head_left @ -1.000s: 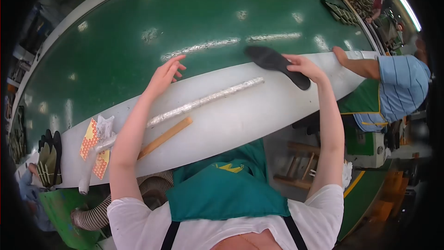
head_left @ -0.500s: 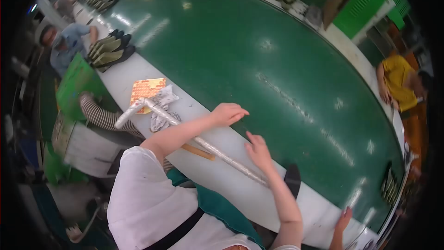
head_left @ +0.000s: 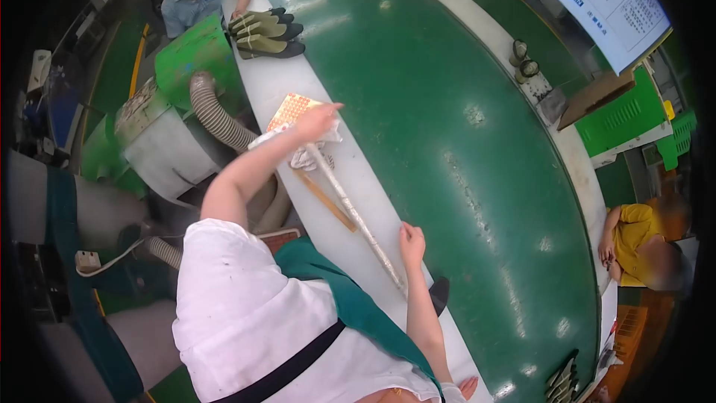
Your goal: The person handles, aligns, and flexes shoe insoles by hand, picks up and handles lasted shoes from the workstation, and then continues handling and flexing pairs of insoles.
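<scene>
My left hand [head_left: 317, 121] is over a white printed cloth [head_left: 332, 136] and a sheet with an orange dotted pattern [head_left: 289, 110]; its fingers are stretched out, and I see nothing held. My right hand [head_left: 412, 245] hovers by the edge of the green surface with its fingers curled closed; anything inside them is hidden. Between my arms runs a pipe wrapped in shiny film [head_left: 354, 216]. A flat yellowish strip [head_left: 328, 201] lies beside it on the white ledge [head_left: 380, 201]. Beyond my right forearm a dark rounded object [head_left: 439, 295] is partly hidden.
A wide green surface [head_left: 447, 142] borders the ledge. Bundled olive-and-black shoe parts [head_left: 268, 33] lie by a co-worker in blue [head_left: 198, 0]. A green machine with a ribbed hose [head_left: 212, 112] stands left. Another person's hand [head_left: 468, 386] is low right; a yellow-shirted person [head_left: 634, 242] is across.
The view has turned and shifted. My left hand has moved back along the ledge to the cloth and patterned sheet, away from my right hand. My right fingers have gone from spread to curled.
</scene>
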Action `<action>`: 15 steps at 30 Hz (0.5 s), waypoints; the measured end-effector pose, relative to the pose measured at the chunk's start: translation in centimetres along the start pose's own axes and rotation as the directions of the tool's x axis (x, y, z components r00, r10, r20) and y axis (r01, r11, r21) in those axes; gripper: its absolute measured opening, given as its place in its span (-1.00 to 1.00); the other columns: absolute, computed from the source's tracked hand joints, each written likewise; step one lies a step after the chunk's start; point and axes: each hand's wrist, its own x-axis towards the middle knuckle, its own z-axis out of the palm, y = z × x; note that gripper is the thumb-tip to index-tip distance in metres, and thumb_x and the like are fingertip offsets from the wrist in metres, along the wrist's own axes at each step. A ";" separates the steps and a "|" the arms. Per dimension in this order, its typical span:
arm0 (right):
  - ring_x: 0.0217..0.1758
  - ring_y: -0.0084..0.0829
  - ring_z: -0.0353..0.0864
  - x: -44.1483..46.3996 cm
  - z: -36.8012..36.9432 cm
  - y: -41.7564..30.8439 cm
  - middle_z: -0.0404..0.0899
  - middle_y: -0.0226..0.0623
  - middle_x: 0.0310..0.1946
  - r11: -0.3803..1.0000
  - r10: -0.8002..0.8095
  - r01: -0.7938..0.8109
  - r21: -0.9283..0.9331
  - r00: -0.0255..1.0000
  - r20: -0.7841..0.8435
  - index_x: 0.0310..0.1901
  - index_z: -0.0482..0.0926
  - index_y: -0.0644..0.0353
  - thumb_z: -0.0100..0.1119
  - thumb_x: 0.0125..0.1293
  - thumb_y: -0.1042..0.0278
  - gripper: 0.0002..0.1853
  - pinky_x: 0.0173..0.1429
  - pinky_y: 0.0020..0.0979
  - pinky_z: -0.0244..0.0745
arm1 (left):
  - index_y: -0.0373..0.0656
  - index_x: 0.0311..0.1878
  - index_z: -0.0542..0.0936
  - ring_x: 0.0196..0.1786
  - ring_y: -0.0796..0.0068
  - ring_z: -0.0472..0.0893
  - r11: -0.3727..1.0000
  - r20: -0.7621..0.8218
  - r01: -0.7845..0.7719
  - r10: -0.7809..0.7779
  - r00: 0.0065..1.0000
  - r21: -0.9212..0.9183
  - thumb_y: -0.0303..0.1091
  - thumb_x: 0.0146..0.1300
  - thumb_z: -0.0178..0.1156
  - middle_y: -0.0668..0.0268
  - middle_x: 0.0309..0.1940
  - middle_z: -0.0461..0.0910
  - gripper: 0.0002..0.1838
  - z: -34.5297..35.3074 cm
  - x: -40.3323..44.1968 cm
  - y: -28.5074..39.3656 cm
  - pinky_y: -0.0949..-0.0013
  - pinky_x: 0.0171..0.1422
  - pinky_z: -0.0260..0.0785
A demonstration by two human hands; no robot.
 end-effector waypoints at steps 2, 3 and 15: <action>-0.32 -0.29 0.52 -0.1 -0.2 -0.1 0.53 -0.20 -0.39 0.998 0.042 -0.042 0.040 0.999 -0.001 -0.15 0.66 0.18 0.14 0.24 0.32 -0.78 -0.18 -0.34 0.42 | -0.12 0.25 0.36 0.15 0.03 0.44 0.961 0.038 0.011 -0.022 0.999 0.277 -0.41 0.26 -0.01 0.03 0.10 0.46 -0.54 -5.0 2.6 -4.5 0.12 0.24 0.28; -0.37 -0.32 0.53 0.0 -0.4 -0.2 0.53 -0.20 -0.42 0.996 0.068 -0.068 0.059 0.998 -0.002 -0.16 0.66 0.19 0.13 0.25 0.31 -0.78 -0.21 -0.37 0.41 | -0.12 0.26 0.35 0.16 0.00 0.42 0.946 0.009 0.002 -0.005 1.000 0.323 -0.41 0.26 -0.01 0.01 0.11 0.45 -0.54 -6.3 4.6 -8.9 0.10 0.26 0.26; -0.45 -0.36 0.49 1.8 0.5 -3.0 0.50 -0.21 -0.55 0.910 0.414 -0.409 0.061 0.906 -0.086 -0.34 0.68 0.26 0.09 0.25 0.41 -0.82 -0.30 -0.40 0.38 | 0.05 0.42 0.10 0.31 0.08 0.32 0.618 -0.208 0.490 -0.473 0.856 0.615 -0.29 0.18 0.10 0.20 0.36 0.22 -0.28 -23.5 20.1 -33.6 0.11 0.29 0.31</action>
